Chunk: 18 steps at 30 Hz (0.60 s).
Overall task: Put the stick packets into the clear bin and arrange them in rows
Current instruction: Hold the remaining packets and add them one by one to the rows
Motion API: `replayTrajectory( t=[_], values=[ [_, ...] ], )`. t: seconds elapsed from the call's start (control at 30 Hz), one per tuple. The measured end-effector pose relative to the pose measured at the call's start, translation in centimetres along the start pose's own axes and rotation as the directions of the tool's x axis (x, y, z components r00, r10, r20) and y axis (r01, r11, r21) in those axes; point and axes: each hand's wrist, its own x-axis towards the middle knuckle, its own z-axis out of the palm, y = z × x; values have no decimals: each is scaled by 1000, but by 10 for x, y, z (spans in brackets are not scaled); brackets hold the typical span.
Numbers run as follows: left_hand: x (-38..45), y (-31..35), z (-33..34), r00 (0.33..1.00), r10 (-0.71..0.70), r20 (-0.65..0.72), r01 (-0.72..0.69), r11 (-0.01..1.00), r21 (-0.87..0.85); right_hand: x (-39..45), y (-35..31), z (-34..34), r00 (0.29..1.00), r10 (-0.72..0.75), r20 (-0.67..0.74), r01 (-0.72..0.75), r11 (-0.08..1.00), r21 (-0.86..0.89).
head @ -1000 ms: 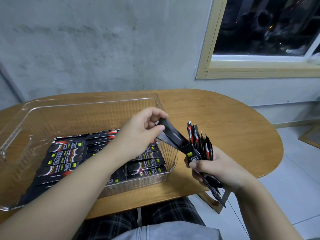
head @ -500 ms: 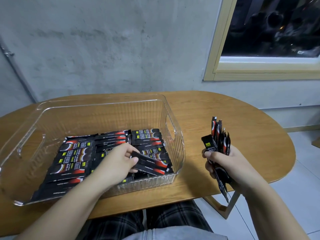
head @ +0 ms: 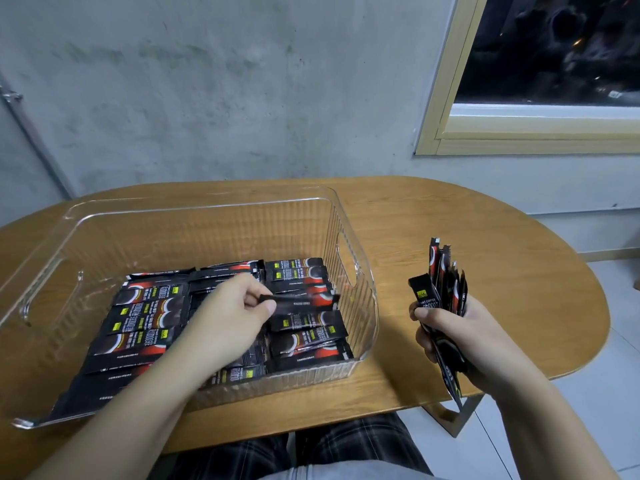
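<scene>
My left hand (head: 239, 317) pinched one stick packet (head: 301, 301) lengthwise over the clear bin's (head: 363, 271) right-hand row; my right hand (head: 460, 337) gripped the bundle (head: 445, 282).

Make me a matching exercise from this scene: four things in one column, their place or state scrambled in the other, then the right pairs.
Things:
1. single stick packet
2. bundle of stick packets
3. clear bin
4. window

Places or states:
A. on the table, holding rows of packets
B. gripped upright in the right hand
C. in the wall, upper right
D. pinched by the left hand over the bin

Pairs: 1-D, 2-B, 3-A, 4-C
</scene>
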Motion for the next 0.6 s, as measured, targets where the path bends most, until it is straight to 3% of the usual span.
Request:
replayTrajectory(
  t=[0.1,0.27,0.43,0.6],
  values=[
    [18,1,-8,997,-45,-65,34,986,-163,7,1,0,1000,20,2,-21,1000,18],
    [62,0,-5,986,-136,-101,109,965,-240,19,3,2,1000,30,-6,-30,999,16],
    [93,-2,14,987,-123,-102,110,986,-123,26,1,3,1000,26,-17,-26,1000,11],
    [100,1,26,990,-13,-138,26,995,94,28,2,2,999,37,-10,-37,999,1]
  ],
)
